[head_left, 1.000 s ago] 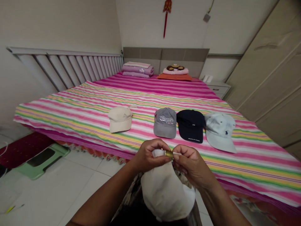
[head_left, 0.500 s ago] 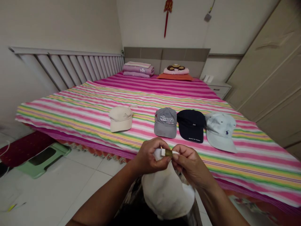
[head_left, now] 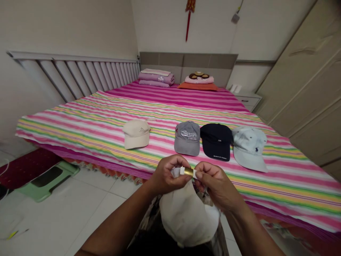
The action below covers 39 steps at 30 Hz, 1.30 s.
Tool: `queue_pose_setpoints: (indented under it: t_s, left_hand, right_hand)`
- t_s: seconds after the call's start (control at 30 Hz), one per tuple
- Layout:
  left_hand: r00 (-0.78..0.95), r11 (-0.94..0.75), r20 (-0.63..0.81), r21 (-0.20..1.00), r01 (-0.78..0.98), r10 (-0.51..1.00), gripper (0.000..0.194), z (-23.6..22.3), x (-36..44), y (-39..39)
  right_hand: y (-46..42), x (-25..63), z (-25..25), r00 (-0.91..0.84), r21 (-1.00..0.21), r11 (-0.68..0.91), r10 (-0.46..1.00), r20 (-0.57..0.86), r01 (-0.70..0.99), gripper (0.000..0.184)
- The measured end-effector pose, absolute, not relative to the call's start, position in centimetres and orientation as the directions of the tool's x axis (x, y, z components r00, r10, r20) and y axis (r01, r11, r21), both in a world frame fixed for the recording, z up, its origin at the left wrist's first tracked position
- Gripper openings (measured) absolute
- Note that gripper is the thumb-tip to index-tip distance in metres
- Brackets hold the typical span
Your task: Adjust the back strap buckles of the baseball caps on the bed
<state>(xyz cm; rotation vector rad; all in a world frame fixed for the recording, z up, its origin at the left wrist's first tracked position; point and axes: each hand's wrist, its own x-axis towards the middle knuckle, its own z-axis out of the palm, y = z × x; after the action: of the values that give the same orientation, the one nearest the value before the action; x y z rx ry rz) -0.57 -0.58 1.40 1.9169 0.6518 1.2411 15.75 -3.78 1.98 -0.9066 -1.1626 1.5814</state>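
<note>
A white baseball cap (head_left: pixel 189 217) hangs over my lap, its back strap raised between my hands. On the strap sits a brass-coloured buckle (head_left: pixel 188 172). My left hand (head_left: pixel 169 174) is closed on the strap at the buckle's left side. Fingers of my right hand (head_left: pixel 213 181) pinch the strap's white end just right of the buckle. Beyond my hands, a beige cap (head_left: pixel 136 134) rests on the bed at left. A grey cap (head_left: pixel 187 138), a navy cap (head_left: pixel 216 142) and a pale blue cap (head_left: pixel 249 148) lie in a row to the right.
The bed (head_left: pixel 87 124) has a striped cover. Folded purple bedding (head_left: pixel 156 78) and a stacked pillow (head_left: pixel 199 80) lie by the headboard. A green stool (head_left: pixel 45 185) stands on the floor at left, and a white nightstand (head_left: pixel 247 100) at the far right.
More of the brass buckle shows now between my fingers, and it sits slightly further left. My fingers have shifted a little along the strap. The caps on the bed stay put.
</note>
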Motion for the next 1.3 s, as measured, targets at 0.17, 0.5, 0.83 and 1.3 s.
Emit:
queue_pose_setpoints:
  t_s: [0.17,0.5,0.83,1.3]
  left_hand:
    - [0.397,-0.631,0.564,0.775,0.049,0.724,0.016,1.47,-0.66,-0.43]
    - [0.431,-0.648,0.570,0.760,0.045,0.699,0.016,1.37,-0.64,-0.47]
    - [0.425,-0.626,0.560,0.779,0.021,0.711,0.015,1.38,-0.78,-0.35]
    - [0.446,-0.600,0.516,0.798,0.061,0.731,0.017,1.76,-0.90,-0.41]
  right_hand:
    - [-3.78,15.63,2.13,-0.266,-0.954,-0.109,0.963,-0.032,-0.281,0.022]
    - [-3.73,15.34,2.18,-0.273,-0.938,-0.138,0.961,-0.049,-0.318,0.022]
    - [-3.82,15.65,2.07,-0.276,-0.973,-0.083,0.961,-0.021,-0.214,0.022]
    - [-3.81,16.02,2.31,-0.317,-0.969,-0.135,0.946,-0.064,-0.207,0.022]
